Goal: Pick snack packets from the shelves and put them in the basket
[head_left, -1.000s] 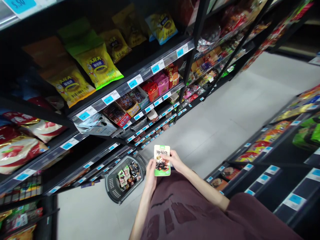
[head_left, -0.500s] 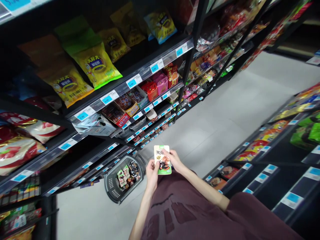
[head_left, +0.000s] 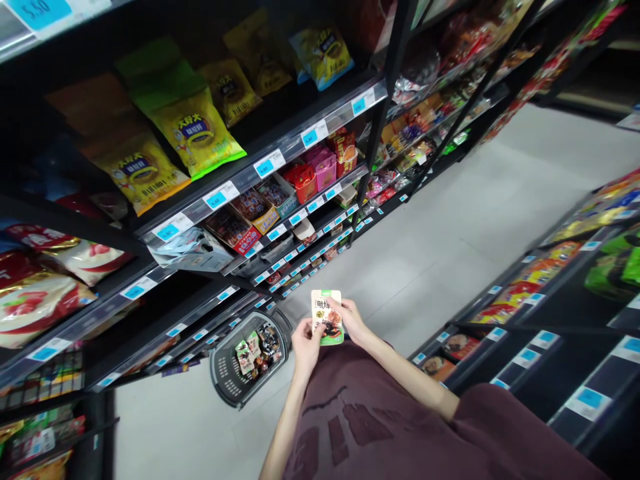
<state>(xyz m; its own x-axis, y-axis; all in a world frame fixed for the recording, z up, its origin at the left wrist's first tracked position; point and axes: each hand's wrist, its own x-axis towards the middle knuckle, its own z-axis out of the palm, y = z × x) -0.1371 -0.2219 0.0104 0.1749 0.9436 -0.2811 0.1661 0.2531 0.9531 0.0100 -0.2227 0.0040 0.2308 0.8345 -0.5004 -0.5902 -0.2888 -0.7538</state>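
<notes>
A small cream and green snack packet [head_left: 327, 315] is held upright in front of my shirt, its printed face showing. My left hand [head_left: 307, 342] grips its lower left edge, thumb on the front. My right hand [head_left: 350, 320] pinches its right side, with the thumb over the upper part. Fingers behind the packet are hidden. Down on the floor to the left stands a dark grey basket [head_left: 227, 380], with several small packets [head_left: 251, 353] inside.
Shelving with price tags [head_left: 270, 163] runs along the left, carrying yellow snack bags [head_left: 197, 137] and small boxes [head_left: 235, 230]. Another shelf [head_left: 530, 357] stands close on the right. Between them lies the grey floor [head_left: 430, 233] of the aisle.
Both hands and the packet have shifted very slightly to the right in view. My left hand sits a little higher on the packet; the grip of both hands remains.
</notes>
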